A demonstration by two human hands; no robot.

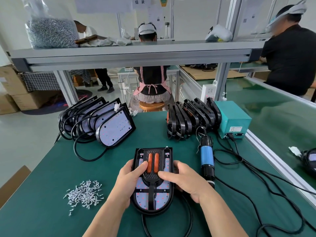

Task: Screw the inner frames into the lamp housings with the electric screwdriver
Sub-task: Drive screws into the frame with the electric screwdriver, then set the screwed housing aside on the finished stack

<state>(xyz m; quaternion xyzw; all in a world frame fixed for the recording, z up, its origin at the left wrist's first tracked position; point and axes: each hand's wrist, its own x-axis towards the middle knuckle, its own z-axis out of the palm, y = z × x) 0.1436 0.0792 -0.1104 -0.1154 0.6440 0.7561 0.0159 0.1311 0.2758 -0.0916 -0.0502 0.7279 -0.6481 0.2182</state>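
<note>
As held, lamp housing (pixel 153 211) points square end away.

**Green table and its load**

The green table (pixel 65 177) carries a loose pile of screws (pixel 85 194) at the near left. A housing (pixel 150 210) lies flat at front centre. At the back left a leaning row of housings (pixel 109 127) rests among coiled cables. At the back right, black frames (pixel 191 120) stand on edge just beside a teal box (pixel 234 120). The screwdriver (pixel 207 159) lies to the right of the centre housing, and cords (pixel 256 175) trail across the right side.

The lamp housing's (pixel 153 211) cable (pixel 144 223) runs off the bottom edge.
</note>
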